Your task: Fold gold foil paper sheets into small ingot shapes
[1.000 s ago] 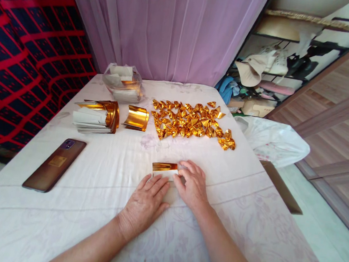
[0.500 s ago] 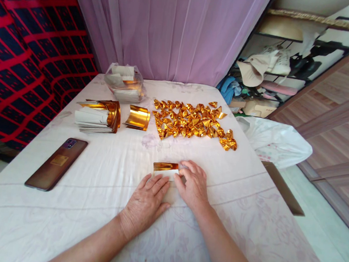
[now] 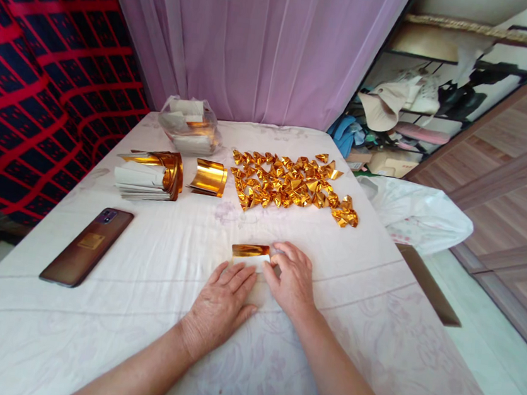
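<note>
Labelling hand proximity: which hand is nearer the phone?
Left. The left hand lies flat on the cloth, on the phone's side of the gold paper. The right hand is farther off, beyond the left.

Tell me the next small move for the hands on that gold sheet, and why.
Probably press the fold flat: the gold sheet lies half-folded under the fingertips of the left hand and right hand, its white back showing, while the folded gold pieces beyond are already creased tight.

Worn on the head, looking forward and down across the table [image 3: 146,311], close above both hands; single view only.
</note>
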